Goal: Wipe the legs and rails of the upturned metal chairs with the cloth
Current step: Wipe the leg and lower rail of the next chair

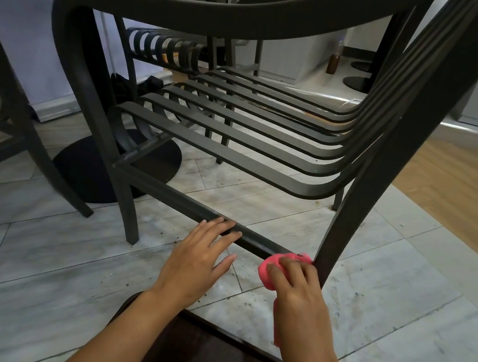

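I see the right hand point(297, 282) closed around a bunched pink cloth point(273, 272), pressing it where the dark metal lower side rail point(186, 204) meets the dark metal rear leg point(384, 175) of the slatted chair; a strip of the cloth hangs beneath the wrist. The left hand point(197, 254) lies open just left of the cloth, its fingertips point(226, 224) resting on the same rail. Beyond both hands the curved seat slats point(235, 150) span the frame, with the armrest point(223, 14) above them. The pale tiled floor point(40, 246) beneath the hands is speckled with dark grit. Below the wrists lies a dark rounded panel point(208, 359), which I cannot identify.
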A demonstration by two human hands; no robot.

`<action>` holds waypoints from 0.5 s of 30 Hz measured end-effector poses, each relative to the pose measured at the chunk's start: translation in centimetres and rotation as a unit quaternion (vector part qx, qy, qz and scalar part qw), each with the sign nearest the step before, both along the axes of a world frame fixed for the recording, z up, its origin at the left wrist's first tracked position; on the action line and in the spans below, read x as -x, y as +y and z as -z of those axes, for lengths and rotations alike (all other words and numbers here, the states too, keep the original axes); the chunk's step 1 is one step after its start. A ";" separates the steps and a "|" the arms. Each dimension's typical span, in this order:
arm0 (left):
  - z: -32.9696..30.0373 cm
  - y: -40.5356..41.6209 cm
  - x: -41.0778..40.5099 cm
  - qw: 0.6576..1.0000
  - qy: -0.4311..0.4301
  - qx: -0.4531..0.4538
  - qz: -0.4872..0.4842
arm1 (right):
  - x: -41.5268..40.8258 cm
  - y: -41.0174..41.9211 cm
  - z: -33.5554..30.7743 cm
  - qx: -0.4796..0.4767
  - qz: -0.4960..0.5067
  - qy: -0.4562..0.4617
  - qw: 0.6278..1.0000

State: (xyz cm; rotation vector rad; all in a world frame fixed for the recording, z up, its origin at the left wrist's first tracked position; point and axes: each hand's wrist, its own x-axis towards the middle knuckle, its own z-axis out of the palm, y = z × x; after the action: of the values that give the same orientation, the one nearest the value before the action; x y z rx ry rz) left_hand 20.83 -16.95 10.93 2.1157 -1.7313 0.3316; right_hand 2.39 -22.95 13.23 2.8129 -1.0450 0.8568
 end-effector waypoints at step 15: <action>-0.4 0.3 0.5 0.999 0.020 0.042 0.013 | -0.1 1.8 -4.1 -0.008 0.001 -0.062 0.998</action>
State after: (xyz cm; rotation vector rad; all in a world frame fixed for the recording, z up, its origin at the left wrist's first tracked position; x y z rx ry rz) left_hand 20.37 -16.68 11.38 2.0267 -1.6908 0.3463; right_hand 2.48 -21.15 17.34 2.8018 -1.0739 1.0383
